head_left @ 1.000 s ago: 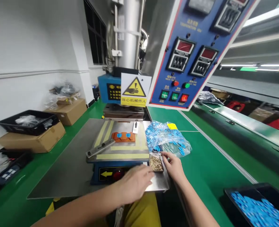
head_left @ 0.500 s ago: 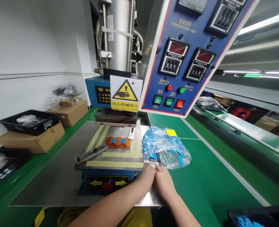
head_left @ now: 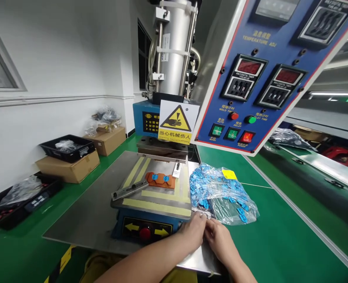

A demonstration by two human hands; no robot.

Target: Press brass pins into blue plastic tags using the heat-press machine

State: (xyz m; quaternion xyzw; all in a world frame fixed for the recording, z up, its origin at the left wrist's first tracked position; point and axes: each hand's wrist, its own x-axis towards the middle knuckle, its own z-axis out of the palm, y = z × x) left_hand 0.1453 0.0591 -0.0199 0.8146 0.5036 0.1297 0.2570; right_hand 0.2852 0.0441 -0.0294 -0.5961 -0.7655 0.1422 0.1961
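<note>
My left hand (head_left: 195,230) and my right hand (head_left: 221,240) are close together over the metal plate, just right of the machine's base. Their fingers are curled inward and pinched; anything between them is hidden. Right beyond them lies a clear plastic bag (head_left: 221,208) with many small blue pieces (head_left: 205,181) and a yellow label. To the left, an orange fixture (head_left: 161,180) on the taped machine bed (head_left: 157,206) bears two blue pieces. A metal bar (head_left: 130,190) rests at an angle beside that fixture.
A press cylinder (head_left: 174,55) with a warning sign (head_left: 178,122) stands behind the bed. The blue control panel (head_left: 259,86) juts out at upper right. A red button (head_left: 145,234) faces me on the base. Boxes (head_left: 67,167) and black trays (head_left: 67,147) sit at left.
The view has swung left, so everything appears further right. My hands remain side by side near the bag, and the right fingers now look more curled towards the left hand.
</note>
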